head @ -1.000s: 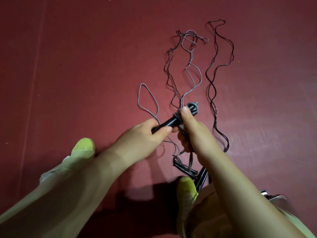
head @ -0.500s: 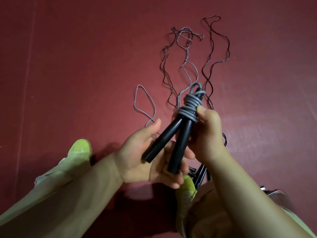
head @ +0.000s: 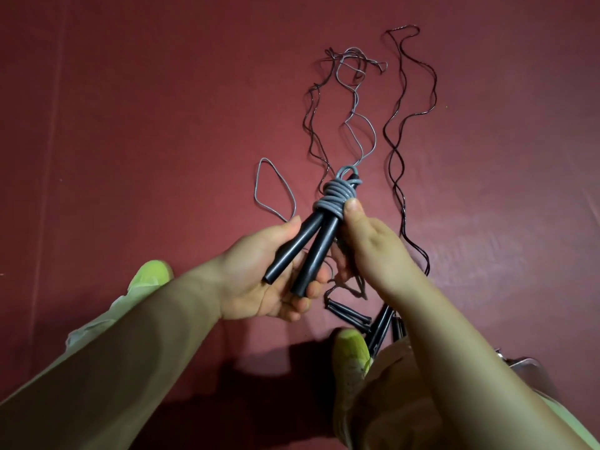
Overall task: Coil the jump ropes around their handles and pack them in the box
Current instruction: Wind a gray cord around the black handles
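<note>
Two black jump-rope handles (head: 308, 251) are held side by side above the red floor, their lower ends splayed apart. My left hand (head: 259, 280) cradles them from below with curled fingers. Several turns of grey rope (head: 334, 198) are coiled around the handles' upper ends. My right hand (head: 373, 241) pinches that coil with its thumb on the wraps. The rest of the grey rope (head: 357, 125) trails away over the floor. The box is not in view.
Two dark jump ropes (head: 406, 131) lie in wavy lines on the floor beyond my hands. More black handles (head: 350, 315) lie by my right foot. Yellow-green shoes (head: 152, 277) stand at the left and lower centre. A metal object (head: 526, 365) shows at the right edge.
The handles were tipped up from lying level to pointing away from me, which shows the grey coil. My left hand moved from gripping one end to cradling both handles from below.
</note>
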A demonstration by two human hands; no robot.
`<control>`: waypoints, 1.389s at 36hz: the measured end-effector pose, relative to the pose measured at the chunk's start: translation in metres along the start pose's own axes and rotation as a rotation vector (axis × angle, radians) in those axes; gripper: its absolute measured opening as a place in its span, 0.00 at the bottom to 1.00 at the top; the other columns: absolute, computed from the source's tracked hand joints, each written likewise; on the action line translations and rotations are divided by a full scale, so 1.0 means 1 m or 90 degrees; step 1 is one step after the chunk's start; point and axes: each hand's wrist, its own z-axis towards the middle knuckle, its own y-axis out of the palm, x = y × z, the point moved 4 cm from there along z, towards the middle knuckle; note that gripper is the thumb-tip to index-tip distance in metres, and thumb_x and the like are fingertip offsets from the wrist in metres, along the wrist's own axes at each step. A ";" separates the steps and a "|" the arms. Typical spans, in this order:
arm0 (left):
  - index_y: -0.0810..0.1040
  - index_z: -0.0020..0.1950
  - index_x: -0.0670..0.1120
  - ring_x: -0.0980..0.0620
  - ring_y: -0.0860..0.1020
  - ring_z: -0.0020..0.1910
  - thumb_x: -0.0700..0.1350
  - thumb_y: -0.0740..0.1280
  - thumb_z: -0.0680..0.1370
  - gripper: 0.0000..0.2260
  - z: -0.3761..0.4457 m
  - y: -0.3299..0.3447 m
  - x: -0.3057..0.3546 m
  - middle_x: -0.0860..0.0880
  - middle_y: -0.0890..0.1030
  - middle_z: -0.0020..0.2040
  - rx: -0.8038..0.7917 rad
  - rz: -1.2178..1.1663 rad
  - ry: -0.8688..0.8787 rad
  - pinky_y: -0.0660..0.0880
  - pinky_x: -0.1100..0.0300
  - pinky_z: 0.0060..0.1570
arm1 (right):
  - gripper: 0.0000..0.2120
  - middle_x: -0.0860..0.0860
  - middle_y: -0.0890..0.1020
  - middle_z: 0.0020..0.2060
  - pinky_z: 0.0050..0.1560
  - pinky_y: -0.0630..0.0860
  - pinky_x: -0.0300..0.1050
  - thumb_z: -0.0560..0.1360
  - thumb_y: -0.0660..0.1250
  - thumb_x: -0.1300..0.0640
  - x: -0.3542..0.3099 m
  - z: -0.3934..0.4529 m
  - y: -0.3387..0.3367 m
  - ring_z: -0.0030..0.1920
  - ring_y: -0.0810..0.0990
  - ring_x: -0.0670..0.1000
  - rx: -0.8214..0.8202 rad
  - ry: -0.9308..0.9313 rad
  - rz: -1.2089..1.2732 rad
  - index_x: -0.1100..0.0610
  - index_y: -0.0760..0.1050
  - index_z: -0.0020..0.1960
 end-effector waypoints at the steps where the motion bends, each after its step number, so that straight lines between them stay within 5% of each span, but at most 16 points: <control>1: 0.79 0.37 0.44 0.50 0.72 0.29 0.67 0.47 0.75 0.32 0.000 -0.002 0.000 0.46 0.75 0.33 0.018 0.013 0.005 0.70 0.60 0.32 | 0.32 0.56 0.72 0.23 0.24 0.66 0.32 0.83 0.46 0.44 0.001 0.001 0.000 0.21 0.70 0.46 0.004 0.007 -0.021 0.63 0.70 0.31; 8: 0.77 0.41 0.42 0.49 0.73 0.30 0.66 0.46 0.78 0.32 0.004 -0.014 -0.001 0.46 0.77 0.33 0.142 0.106 0.005 0.71 0.59 0.35 | 0.32 0.53 0.75 0.21 0.34 0.69 0.43 0.81 0.47 0.39 0.015 0.007 0.003 0.24 0.76 0.49 0.052 0.035 -0.116 0.56 0.72 0.28; 14: 0.79 0.43 0.47 0.52 0.72 0.33 0.64 0.51 0.78 0.25 0.005 -0.027 0.006 0.51 0.77 0.34 0.273 0.260 0.039 0.70 0.56 0.45 | 0.33 0.51 0.77 0.21 0.31 0.71 0.36 0.82 0.44 0.39 0.022 0.007 0.006 0.26 0.78 0.46 0.058 0.054 -0.082 0.57 0.77 0.34; 18: 0.77 0.52 0.46 0.52 0.71 0.40 0.59 0.58 0.79 0.18 0.010 -0.032 0.010 0.51 0.76 0.41 0.358 0.346 0.103 0.69 0.57 0.45 | 0.32 0.52 0.80 0.26 0.46 0.78 0.52 0.81 0.44 0.38 0.033 0.010 0.013 0.34 0.81 0.57 0.007 0.121 0.033 0.55 0.78 0.37; 22: 0.77 0.45 0.48 0.56 0.69 0.35 0.53 0.68 0.76 0.09 0.014 -0.036 0.014 0.54 0.73 0.35 0.382 0.398 0.197 0.64 0.61 0.37 | 0.31 0.50 0.78 0.29 0.38 0.74 0.48 0.78 0.48 0.33 0.034 0.009 0.016 0.30 0.76 0.53 -0.011 0.161 0.061 0.55 0.78 0.39; 24: 0.77 0.44 0.48 0.57 0.69 0.33 0.54 0.74 0.68 0.12 0.015 -0.038 0.014 0.56 0.74 0.33 0.384 0.395 0.235 0.64 0.59 0.37 | 0.31 0.50 0.76 0.29 0.32 0.71 0.44 0.78 0.50 0.33 0.033 0.009 0.016 0.28 0.74 0.51 -0.011 0.163 0.050 0.57 0.78 0.41; 30: 0.76 0.44 0.50 0.58 0.70 0.28 0.59 0.72 0.60 0.19 0.017 -0.039 0.012 0.57 0.74 0.29 0.420 0.444 0.260 0.65 0.58 0.34 | 0.26 0.44 0.69 0.17 0.30 0.63 0.42 0.77 0.56 0.36 0.027 0.008 0.010 0.19 0.66 0.42 0.064 0.148 0.044 0.55 0.75 0.34; 35: 0.76 0.46 0.52 0.54 0.74 0.34 0.62 0.71 0.62 0.19 0.015 -0.036 0.015 0.53 0.78 0.36 0.424 0.516 0.275 0.69 0.56 0.37 | 0.26 0.45 0.68 0.18 0.30 0.61 0.42 0.78 0.56 0.38 0.018 0.003 0.007 0.21 0.65 0.43 0.125 0.083 0.012 0.55 0.73 0.32; 40: 0.77 0.44 0.48 0.55 0.74 0.35 0.65 0.69 0.58 0.25 0.012 -0.037 0.011 0.56 0.78 0.34 0.290 0.455 0.218 0.69 0.56 0.42 | 0.26 0.43 0.66 0.17 0.31 0.59 0.42 0.78 0.58 0.38 0.016 0.004 0.008 0.21 0.63 0.43 0.112 0.015 0.027 0.53 0.71 0.29; 43: 0.80 0.46 0.39 0.48 0.74 0.42 0.64 0.67 0.63 0.29 0.010 -0.029 0.007 0.43 0.80 0.42 0.211 0.307 0.191 0.65 0.52 0.47 | 0.23 0.43 0.64 0.18 0.29 0.58 0.41 0.72 0.58 0.37 0.014 0.004 0.012 0.22 0.60 0.42 0.055 -0.014 0.157 0.50 0.70 0.25; 45: 0.82 0.50 0.42 0.45 0.76 0.46 0.63 0.62 0.68 0.27 0.011 -0.022 0.002 0.40 0.82 0.47 0.151 0.238 0.158 0.66 0.52 0.49 | 0.20 0.44 0.64 0.20 0.26 0.58 0.40 0.68 0.59 0.37 0.012 0.004 0.012 0.22 0.61 0.45 0.039 -0.028 0.201 0.51 0.69 0.28; 50: 0.84 0.49 0.42 0.44 0.82 0.43 0.70 0.56 0.68 0.35 0.012 0.016 -0.016 0.41 0.84 0.43 -0.195 -0.101 0.064 0.78 0.51 0.48 | 0.21 0.49 0.68 0.22 0.28 0.62 0.42 0.58 0.71 0.34 0.014 0.005 0.018 0.22 0.66 0.46 -0.007 0.007 0.413 0.52 0.73 0.31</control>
